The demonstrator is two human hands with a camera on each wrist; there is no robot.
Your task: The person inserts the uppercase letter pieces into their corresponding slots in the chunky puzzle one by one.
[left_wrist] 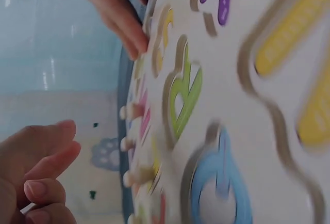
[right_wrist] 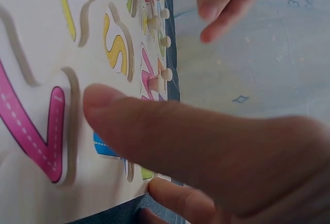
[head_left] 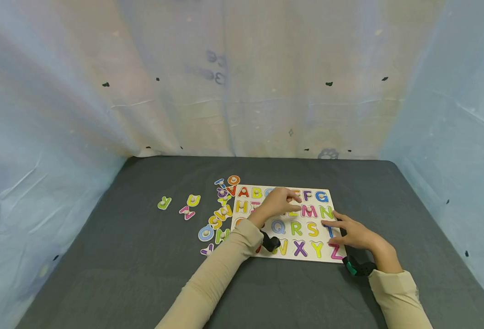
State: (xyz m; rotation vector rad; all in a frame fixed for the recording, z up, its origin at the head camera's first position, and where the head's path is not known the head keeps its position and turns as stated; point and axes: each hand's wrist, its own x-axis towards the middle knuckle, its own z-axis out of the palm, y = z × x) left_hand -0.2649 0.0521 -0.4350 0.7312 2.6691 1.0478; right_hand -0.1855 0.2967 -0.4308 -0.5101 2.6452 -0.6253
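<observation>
A white wooden alphabet board point(head_left: 262, 228) lies on the dark table, with coloured letters in rows. Knobbed letter pieces, such as the pink M point(head_left: 309, 211) and blue G point(head_left: 321, 196), sit in its upper part. Recesses for Q, R, S, X, Y and Z show printed letters without knobs. My left hand point(head_left: 275, 203) hovers over the board's upper middle, fingers loosely bent and holding nothing. At the board's right edge is my right hand point(head_left: 354, 233). Its thumb point(right_wrist: 134, 123) lies over the board face near the Z, and its fingers reach the edge by the N and T.
Several loose knobbed letters lie left of the board, among them a yellow W point(head_left: 223, 212), a blue O point(head_left: 206, 233) and an orange O point(head_left: 233, 180). Farther left are a green Y point(head_left: 164, 203), a yellow U point(head_left: 193, 200) and a pink letter point(head_left: 187, 212). A curtain point(head_left: 266, 91) hangs behind the table.
</observation>
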